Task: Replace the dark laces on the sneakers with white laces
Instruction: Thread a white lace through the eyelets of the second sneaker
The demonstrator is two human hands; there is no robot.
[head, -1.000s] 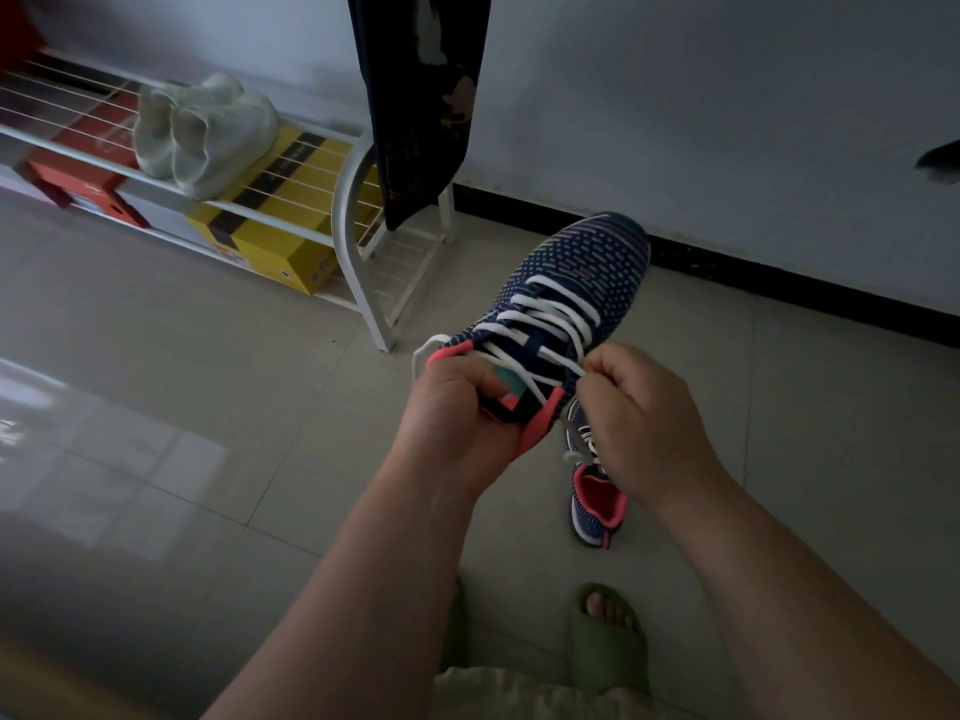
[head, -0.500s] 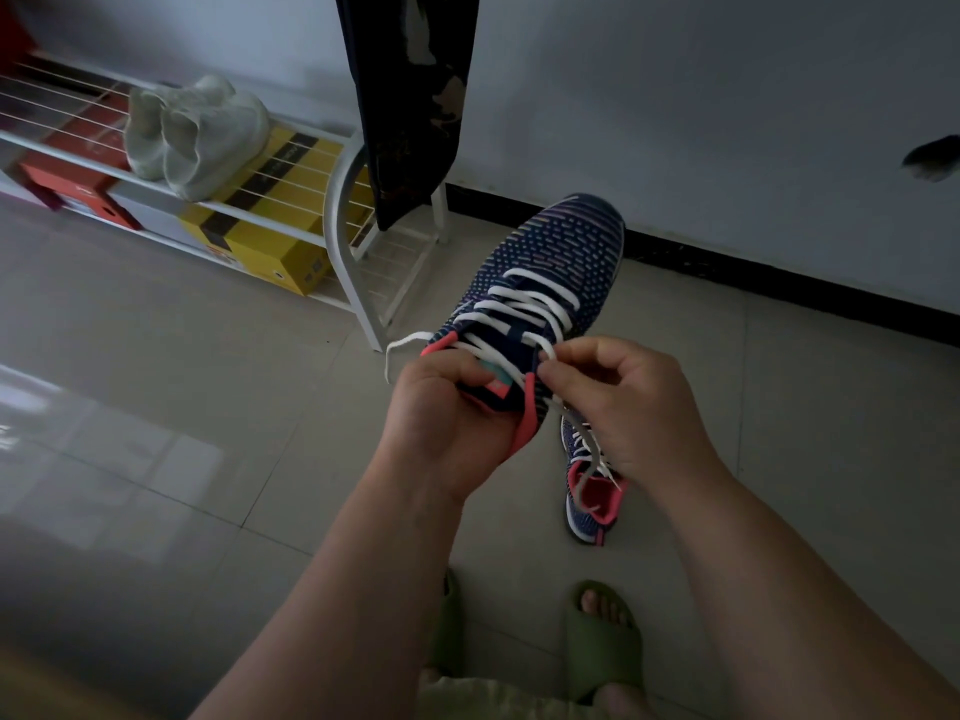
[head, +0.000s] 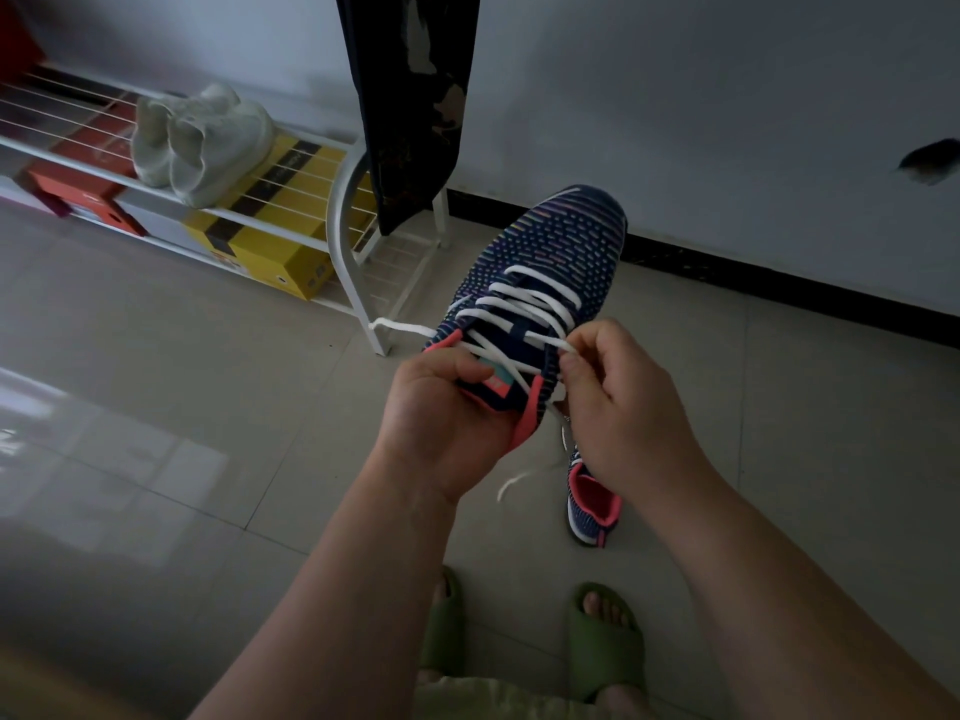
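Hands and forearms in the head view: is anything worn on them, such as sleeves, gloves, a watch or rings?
Nothing worn shows. The left hand and right hand are bare, without gloves, and no rings are visible in the dim light. Both forearms are bare up to the frame's lower edge, with no sleeve, watch or wristband in view.

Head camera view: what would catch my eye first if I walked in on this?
Probably the navy knit sneaker with pink collar, held up mid-frame by the left hand, while the right hand pinches its white lace. Next, its partner sneaker on the tiled floor below, and pale shoes on the white rack at upper left.
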